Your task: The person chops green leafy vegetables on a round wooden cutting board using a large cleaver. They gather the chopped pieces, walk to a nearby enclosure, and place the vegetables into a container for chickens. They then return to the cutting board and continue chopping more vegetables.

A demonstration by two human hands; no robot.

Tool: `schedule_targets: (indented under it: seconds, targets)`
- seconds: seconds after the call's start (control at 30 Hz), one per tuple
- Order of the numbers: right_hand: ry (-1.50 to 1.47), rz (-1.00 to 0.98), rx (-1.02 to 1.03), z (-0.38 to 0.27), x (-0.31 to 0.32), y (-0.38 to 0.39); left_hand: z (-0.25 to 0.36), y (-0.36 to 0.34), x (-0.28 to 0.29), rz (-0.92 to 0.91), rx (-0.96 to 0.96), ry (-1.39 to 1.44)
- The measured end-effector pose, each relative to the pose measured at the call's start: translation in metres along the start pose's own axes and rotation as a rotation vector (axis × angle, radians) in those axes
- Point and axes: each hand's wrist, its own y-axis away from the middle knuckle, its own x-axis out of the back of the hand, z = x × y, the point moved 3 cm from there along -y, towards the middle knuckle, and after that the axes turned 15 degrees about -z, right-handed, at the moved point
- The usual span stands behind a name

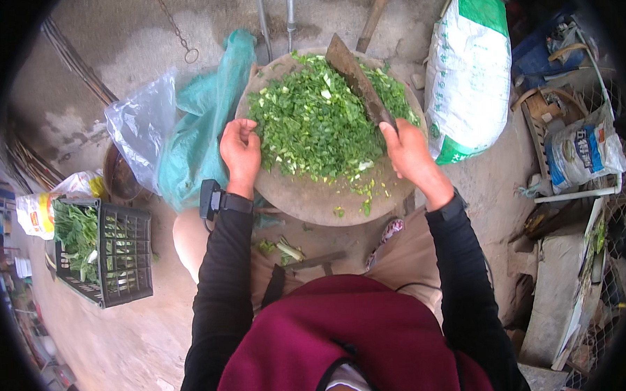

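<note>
A heap of chopped leafy greens [310, 119] covers much of a round chopping block [313, 202]. My right hand [410, 153] grips the handle of a cleaver [353, 75] at the block's right side. Its broad, rust-brown blade slants up and left over the heap, and its lower edge meets the greens. At the block's left edge, beside the heap, is my left hand [241, 153], its fingers curled together and nothing visible in them. A black device is strapped at my left wrist. Small green scraps lie on the block's near part.
A black crate [125, 256] of leafy greens stands at left. Teal mesh [199, 148] and clear plastic [144, 126] lie against the block's left. A white-and-green sack [468, 77] stands at right. Loose stalks [289, 250] lie on the ground between my legs.
</note>
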Motion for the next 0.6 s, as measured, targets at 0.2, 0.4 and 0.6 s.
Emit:
schedule_targets:
  seconds: [0.2, 0.4, 0.6]
  targets:
    - [0.098, 0.224, 0.188, -0.013, 0.006, 0.007, 0.004, 0.002, 0.001, -0.018, -0.007, 0.024]
    - [0.113, 0.129, 0.181, -0.028, 0.007, 0.006, 0.005, 0.001, 0.0, -0.001, -0.05, 0.002]
    - [0.167, 0.087, 0.231, -0.029, -0.006, 0.009, 0.002, 0.0, -0.001, -0.015, -0.031, -0.02]
